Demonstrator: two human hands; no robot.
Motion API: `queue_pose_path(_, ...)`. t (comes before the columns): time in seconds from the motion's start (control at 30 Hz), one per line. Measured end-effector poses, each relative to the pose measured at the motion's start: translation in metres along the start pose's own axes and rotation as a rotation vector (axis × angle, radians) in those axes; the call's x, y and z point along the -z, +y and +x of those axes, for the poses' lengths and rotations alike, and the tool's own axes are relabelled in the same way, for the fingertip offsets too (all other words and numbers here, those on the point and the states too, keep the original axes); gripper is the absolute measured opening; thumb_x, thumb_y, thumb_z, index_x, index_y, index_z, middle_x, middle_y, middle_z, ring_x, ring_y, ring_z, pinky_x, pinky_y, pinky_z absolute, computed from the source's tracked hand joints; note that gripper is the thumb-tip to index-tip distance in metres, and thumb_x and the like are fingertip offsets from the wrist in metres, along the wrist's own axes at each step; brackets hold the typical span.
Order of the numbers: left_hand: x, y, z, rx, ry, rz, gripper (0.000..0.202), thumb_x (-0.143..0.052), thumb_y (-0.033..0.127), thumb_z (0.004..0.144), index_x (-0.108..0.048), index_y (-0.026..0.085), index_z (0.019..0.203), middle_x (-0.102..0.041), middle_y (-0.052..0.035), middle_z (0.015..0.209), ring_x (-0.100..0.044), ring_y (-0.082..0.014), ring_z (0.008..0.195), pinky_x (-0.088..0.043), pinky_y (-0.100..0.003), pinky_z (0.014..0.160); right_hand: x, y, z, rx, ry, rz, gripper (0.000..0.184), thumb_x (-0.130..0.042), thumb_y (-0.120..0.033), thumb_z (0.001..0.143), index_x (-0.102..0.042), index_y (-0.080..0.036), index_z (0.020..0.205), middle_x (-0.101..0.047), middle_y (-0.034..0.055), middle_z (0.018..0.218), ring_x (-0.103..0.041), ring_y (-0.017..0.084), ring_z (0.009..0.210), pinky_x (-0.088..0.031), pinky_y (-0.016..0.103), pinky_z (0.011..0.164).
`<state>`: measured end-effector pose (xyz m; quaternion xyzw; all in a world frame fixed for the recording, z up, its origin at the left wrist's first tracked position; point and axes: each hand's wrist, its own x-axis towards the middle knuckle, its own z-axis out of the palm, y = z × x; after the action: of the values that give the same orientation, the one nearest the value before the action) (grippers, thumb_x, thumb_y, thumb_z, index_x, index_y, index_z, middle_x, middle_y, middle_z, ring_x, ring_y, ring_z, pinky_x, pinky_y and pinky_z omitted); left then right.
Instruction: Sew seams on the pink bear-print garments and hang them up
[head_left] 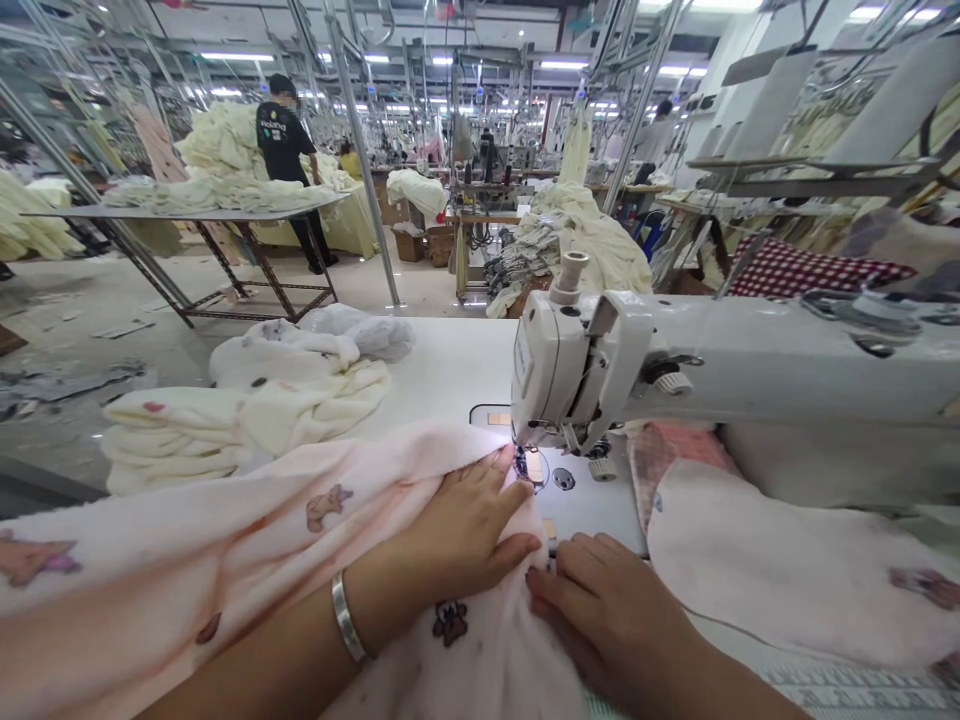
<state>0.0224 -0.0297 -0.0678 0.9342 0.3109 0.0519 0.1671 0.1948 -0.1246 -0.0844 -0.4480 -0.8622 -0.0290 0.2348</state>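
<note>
Pale pink plush fabric [277,540] printed with small bears spreads across the left and front of the sewing machine [570,370]. Its edge runs up to the lit presser foot [523,462]. My left hand [469,520] lies flat on this fabric, fingers stretched out, with the fingertips just left of the foot. A silver bangle [346,615] circles that wrist. Lower right, my right hand [600,600] has curled fingers, its thumb and index finger pinching the fabric's edge. Another pink printed piece [780,550] rests on the table right of my right hand.
Cream fabric [247,410] is heaped at the table's back left, beside a clear plastic bag [360,330]. The machine arm [772,350] extends rightward. Thread cones [892,100] stand on a rack at upper right. A person [289,150] stands by a cloth-covered table beyond.
</note>
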Motion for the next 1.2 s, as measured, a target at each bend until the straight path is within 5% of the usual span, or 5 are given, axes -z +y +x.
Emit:
queue_pose_path(0.13,-0.002,0.005,-0.003,-0.013,0.056,0.060,0.036,-0.050,0.039,0.088,-0.049,0.020,0.119,-0.033,-0.0155,0.143,-0.029,-0.0327,0.132,-0.031,-0.048,0.103,-0.001,-0.001,0.000,-0.005,0.003,-0.016,0.020,-0.042,-0.019,0.091,-0.061,-0.018,0.086,-0.053,0.0029,0.069,-0.040,0.017,0.062,-0.027,0.030,0.056)
queue_pose_path(0.37,-0.016,0.022,-0.027,-0.155,0.129,0.058,0.017,-0.054,0.010,0.085,-0.058,0.021,0.098,-0.059,-0.0037,0.104,-0.053,-0.0201,0.094,-0.042,-0.036,0.090,0.005,-0.006,-0.009,0.069,-0.035,-0.130,0.019,-0.042,-0.010,0.089,-0.059,-0.017,0.085,-0.053,0.0006,0.066,-0.041,0.015,0.058,-0.024,0.031,0.054)
queue_pose_path(0.63,-0.006,-0.011,-0.002,-0.253,0.214,0.014,0.016,-0.049,0.017,0.092,-0.063,0.019,0.100,-0.059,-0.0046,0.108,-0.052,-0.0180,0.100,-0.042,-0.032,0.089,0.001,0.009,0.002,0.058,-0.100,-0.163,0.019,-0.042,-0.012,0.089,-0.059,-0.016,0.092,-0.056,0.0026,0.073,-0.041,0.017,0.062,-0.023,0.033,0.058)
queue_pose_path(1.0,0.011,-0.035,0.026,-0.219,0.214,-0.004,0.016,-0.048,0.023,0.093,-0.064,0.019,0.092,-0.064,-0.0025,0.097,-0.055,-0.0172,0.097,-0.040,-0.032,0.088,-0.009,0.032,0.028,-0.006,-0.182,-0.168,0.023,-0.041,-0.017,0.090,-0.060,-0.015,0.103,-0.054,0.0018,0.068,-0.044,0.017,0.061,-0.022,0.032,0.055)
queue_pose_path(1.2,0.011,-0.026,0.022,-0.062,0.167,0.023,0.011,-0.048,0.019,0.091,-0.058,0.016,0.087,-0.062,-0.0037,0.095,-0.055,-0.0189,0.093,-0.040,-0.035,0.087,0.000,0.029,0.026,-0.082,-0.187,-0.095,0.024,-0.046,-0.028,0.092,-0.056,-0.016,0.110,-0.056,0.0032,0.076,-0.050,0.018,0.066,-0.032,0.031,0.058)
